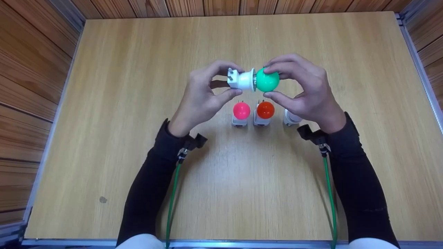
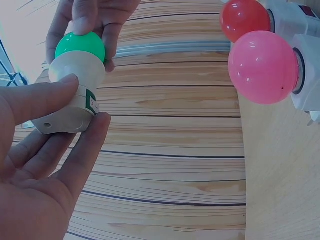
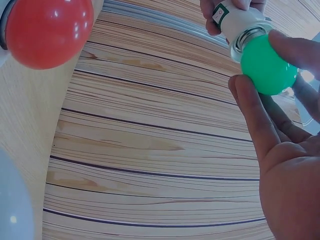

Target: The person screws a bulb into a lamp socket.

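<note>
My left hand (image 1: pixel 204 93) grips a white plug-in lamp socket (image 1: pixel 244 80) between thumb and fingers, its two prongs pointing left. A green light bulb (image 1: pixel 268 81) sits at the socket's mouth, and my right hand (image 1: pixel 308 88) pinches it by the globe. In the right wrist view, a band of metal thread (image 3: pixel 248 37) shows between bulb and socket rim. Both are held above the table, in line with each other. Just nearer than the hands stand a pink bulb (image 1: pixel 241 110) and a red-orange bulb (image 1: pixel 265 110), each in a white socket.
A third white piece (image 1: pixel 291 118) stands partly hidden under my right hand; a white bulb (image 3: pixel 14 200) shows at the right wrist view's edge. Wood-panelled walls (image 1: pixel 31 114) and metal rails enclose the wooden table (image 1: pixel 138 69). Green cables (image 1: pixel 173 204) trail from both wrist cameras.
</note>
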Available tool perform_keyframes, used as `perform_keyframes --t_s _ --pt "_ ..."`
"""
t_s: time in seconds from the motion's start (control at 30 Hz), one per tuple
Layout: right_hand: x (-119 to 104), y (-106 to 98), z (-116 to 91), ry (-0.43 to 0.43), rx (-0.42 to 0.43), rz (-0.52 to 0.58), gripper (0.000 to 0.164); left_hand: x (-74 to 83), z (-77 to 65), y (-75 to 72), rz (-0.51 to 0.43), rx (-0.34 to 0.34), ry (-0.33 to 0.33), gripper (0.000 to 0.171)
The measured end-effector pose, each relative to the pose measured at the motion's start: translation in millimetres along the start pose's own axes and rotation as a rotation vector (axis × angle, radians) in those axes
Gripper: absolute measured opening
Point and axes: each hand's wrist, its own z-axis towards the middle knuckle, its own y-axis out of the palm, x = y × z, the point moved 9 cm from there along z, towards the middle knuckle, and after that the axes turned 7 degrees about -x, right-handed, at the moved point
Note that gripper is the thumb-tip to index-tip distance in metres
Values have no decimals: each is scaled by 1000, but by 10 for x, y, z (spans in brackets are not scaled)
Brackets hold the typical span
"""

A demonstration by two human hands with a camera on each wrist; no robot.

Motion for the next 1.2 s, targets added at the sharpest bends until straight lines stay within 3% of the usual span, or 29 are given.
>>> perform_keyframes --t_s 0.43,1.2 --pt "11 -11 5 33 -2 -11 51 53 -4 2 43 7 50 37" --pt "58 1 10 77 -23 -17 53 93 -11 2 74 12 52 37"
